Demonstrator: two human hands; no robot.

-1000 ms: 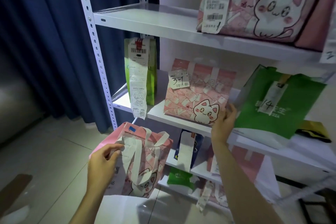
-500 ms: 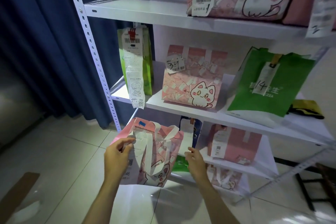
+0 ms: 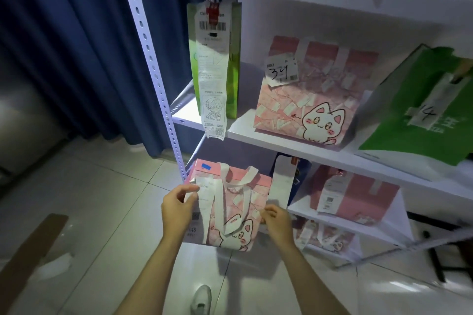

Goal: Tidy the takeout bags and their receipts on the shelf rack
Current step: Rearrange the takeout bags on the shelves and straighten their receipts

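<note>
A pink cat bag (image 3: pixel 230 210) with white handles hangs upright at 6 o'clock, off the shelf rack (image 3: pixel 163 100), a white receipt (image 3: pixel 204 194) down its left front. On the middle shelf, a narrow green bag (image 3: pixel 234 59) at 11 o'clock carries a long receipt (image 3: pixel 212 71) hanging past the shelf edge. A second pink cat bag (image 3: pixel 314 94), tagged "34", stands at 1 o'clock. A wide green bag (image 3: pixel 419 105) leans at 3 o'clock.

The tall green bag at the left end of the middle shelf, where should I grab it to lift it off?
Grip the tall green bag by its narrow top edge, coming from the front and slightly right. It stands upright and slim, and a long receipt hangs down its front face past the shelf edge, so pinching the top beside the receipt should avoid crumpling it.
</note>
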